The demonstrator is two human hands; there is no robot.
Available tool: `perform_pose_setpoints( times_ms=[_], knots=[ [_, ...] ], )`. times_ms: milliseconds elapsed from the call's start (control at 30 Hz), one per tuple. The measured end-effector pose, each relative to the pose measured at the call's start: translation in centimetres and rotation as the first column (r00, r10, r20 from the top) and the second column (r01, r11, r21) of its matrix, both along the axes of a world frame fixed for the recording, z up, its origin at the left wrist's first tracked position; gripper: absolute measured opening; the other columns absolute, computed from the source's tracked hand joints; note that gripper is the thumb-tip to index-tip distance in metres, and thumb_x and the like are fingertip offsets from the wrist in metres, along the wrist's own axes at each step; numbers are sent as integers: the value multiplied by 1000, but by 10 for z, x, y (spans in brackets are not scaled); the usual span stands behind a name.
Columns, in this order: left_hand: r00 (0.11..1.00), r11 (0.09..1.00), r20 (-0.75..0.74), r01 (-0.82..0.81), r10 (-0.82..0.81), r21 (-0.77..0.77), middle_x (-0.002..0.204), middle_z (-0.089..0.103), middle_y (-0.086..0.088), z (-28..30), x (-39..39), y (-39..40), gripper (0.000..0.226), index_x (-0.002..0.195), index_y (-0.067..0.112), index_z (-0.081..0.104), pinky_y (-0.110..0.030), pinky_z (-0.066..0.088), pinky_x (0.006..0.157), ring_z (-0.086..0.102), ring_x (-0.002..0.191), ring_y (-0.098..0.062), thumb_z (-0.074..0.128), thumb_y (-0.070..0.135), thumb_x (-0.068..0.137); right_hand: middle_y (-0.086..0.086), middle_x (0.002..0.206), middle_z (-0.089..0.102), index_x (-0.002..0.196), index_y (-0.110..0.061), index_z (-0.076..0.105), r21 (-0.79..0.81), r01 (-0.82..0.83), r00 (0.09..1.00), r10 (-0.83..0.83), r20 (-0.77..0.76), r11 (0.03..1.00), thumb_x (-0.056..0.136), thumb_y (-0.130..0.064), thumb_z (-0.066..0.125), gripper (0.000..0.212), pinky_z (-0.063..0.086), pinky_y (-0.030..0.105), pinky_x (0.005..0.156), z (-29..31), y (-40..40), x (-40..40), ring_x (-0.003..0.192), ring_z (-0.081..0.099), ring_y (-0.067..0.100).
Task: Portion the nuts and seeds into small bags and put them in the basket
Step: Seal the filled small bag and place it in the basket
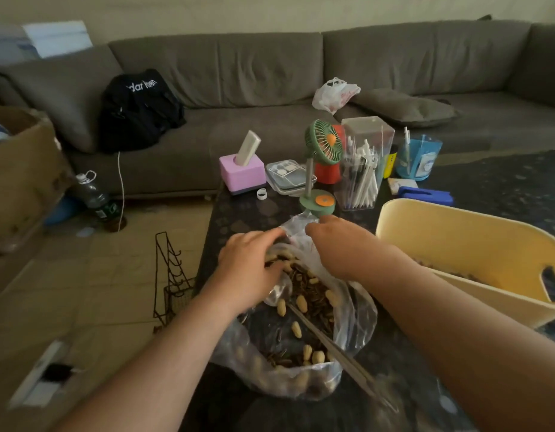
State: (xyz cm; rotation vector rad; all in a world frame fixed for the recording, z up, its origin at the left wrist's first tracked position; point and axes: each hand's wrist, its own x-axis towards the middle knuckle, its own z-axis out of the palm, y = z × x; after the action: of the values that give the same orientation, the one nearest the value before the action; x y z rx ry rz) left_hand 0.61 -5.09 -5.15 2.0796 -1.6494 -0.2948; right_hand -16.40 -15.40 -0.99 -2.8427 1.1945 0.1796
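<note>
i see a clear plastic bag (348, 316) of peanuts and dark seeds (307, 304) lying open on the table. the yellow basket (475, 244) sits just to its right.

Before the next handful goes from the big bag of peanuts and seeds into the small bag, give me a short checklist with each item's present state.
1. Small bag held open: cannot tell; the right hand pinches its top edge, but the mouth is hidden.
2. Left hand has a load: ok; its fingers curl round peanuts at the small bag.
3. Big bag open and stocked: ok; peanuts and seeds show through its mouth.
4. Chopsticks out of the way: not ok; they lie across the big bag's opening.
5. Basket within reach: ok; it stands just right of the right forearm.
6. Portioned bags in the basket: cannot tell; only loose dark bits show inside.
</note>
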Motion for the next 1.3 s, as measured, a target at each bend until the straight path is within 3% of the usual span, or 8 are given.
perform_pose_setpoints(
  times_ms=[167,367,500,633,767,933,1067,1300],
  knots=[
    [1000,998,6,1,-1,-56,148,57,12,-5,4,7,53,151,40,53,-45,37,121,44,141,-19,66,36,100,16,136,59,142,-13,44,61,116,970,-99,-222,991,101,-17,59,44,51,41,93,-24,1,6,122,60,34],
    [999,993,42,37,-33,-112,144,60,13,-6,1,7,48,147,39,58,-41,37,119,45,138,-19,66,33,100,15,127,63,134,-10,48,-71,92,966,-106,-237,993,99,-18,60,38,55,41,95,-14,9,3,118,61,32],
    [997,989,56,52,-45,-139,141,62,14,-8,-1,9,45,144,38,61,-40,36,119,46,137,-16,67,32,100,16,122,59,129,-9,51,-149,85,995,-92,-39,985,101,-12,51,29,44,34,83,4,15,-1,111,60,32],
    [997,972,52,71,-61,-225,134,66,13,-15,-2,15,39,137,36,68,-37,37,117,49,134,-14,67,34,99,12,114,59,130,-12,62,-204,117,880,-6,475,972,100,-15,56,30,49,35,81,19,10,-4,100,60,31],
    [994,953,-38,91,-106,-290,141,59,18,-7,-13,22,45,141,37,64,-27,34,116,42,137,-2,65,50,98,-2,87,66,113,-27,69,282,92,527,-287,800,955,98,-10,61,24,47,15,60,32,18,-5,66,57,10],
    [981,912,-143,60,-129,-407,132,60,17,1,-25,31,45,132,33,65,-23,45,105,55,127,-4,71,52,92,12,86,65,107,-13,71,783,-200,198,-758,622,590,94,7,64,25,55,32,78,25,29,-7,81,61,24],
    [992,839,-99,10,-75,-544,104,70,17,4,-25,32,10,105,23,78,-21,54,86,65,99,-1,74,27,97,14,89,67,106,-6,70,850,-315,131,-868,479,421,96,8,61,20,56,35,83,21,34,-11,85,65,25],
    [985,867,-61,114,-164,-486,104,73,16,0,-23,36,18,114,22,77,-24,59,84,69,98,-2,80,28,96,17,99,66,114,-4,71,879,-305,171,-887,430,367,96,6,62,23,56,34,83,19,40,-23,92,64,28]
  ],
)
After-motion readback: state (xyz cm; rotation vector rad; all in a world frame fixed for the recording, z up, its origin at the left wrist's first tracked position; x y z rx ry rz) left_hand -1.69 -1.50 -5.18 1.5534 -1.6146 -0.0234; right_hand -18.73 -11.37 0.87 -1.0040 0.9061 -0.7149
